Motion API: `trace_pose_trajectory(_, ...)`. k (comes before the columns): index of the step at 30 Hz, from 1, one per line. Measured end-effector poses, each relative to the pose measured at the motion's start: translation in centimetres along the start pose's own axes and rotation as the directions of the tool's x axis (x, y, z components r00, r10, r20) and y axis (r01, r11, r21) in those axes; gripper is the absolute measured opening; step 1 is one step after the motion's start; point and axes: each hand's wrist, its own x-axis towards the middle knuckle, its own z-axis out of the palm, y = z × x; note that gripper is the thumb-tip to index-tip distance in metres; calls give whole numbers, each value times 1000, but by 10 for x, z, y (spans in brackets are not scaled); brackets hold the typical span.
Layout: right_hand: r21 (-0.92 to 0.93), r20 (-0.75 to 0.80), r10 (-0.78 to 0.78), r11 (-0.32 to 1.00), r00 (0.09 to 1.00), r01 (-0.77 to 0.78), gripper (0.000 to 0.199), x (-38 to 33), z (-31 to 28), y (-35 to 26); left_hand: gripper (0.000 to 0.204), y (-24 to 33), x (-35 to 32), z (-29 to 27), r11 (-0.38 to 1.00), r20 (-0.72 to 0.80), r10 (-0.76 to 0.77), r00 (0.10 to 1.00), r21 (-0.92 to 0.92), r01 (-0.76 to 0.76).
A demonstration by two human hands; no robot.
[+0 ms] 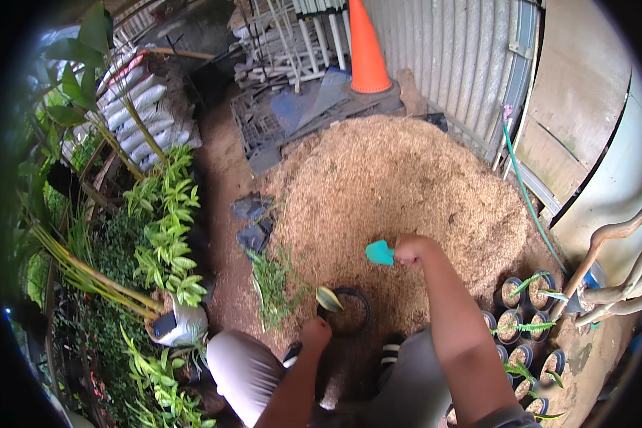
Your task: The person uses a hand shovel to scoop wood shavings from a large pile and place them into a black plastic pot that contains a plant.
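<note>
My right hand [411,251] is closed round the handle of a small teal trowel [380,252]. Its blade points left over the near slope of a large heap of pale brown, chaff-like material [399,178]. Down between my knees sits a round black pot [367,322]. A broad leaf [329,299], dark green with a yellow edge, shows over the pot's left side. My left hand [315,332] is closed beside the pot's left rim, just below the leaf. What its fingers hold is hidden from this view.
Several small black pots with filling and green cuttings [508,327] stand at my right. Cut greenery [278,289] lies left of the heap. Leafy plants [167,242] line the left side. Behind the heap stands an orange cone [368,57]; a green hose [524,185] runs along the right.
</note>
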Motion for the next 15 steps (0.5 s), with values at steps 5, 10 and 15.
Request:
trace_pose_trajectory(5, 77, 10, 2, 997, 1000, -3, 13, -13, 0, 6, 19, -4, 13, -38, 902, -296, -424, 856, -48, 430)
trace_pose_trajectory(10, 83, 33, -11, 997, 999, 8, 15, -23, -2, 20, 24, 12, 0, -40, 951, -98, -307, 947, -63, 302)
trace_pose_trajectory(15, 71, 27, 3, 997, 1000, -5, 17, -19, 0, 32, 32, 27, -8, -21, 893, 386, 219, 896, 290, -344)
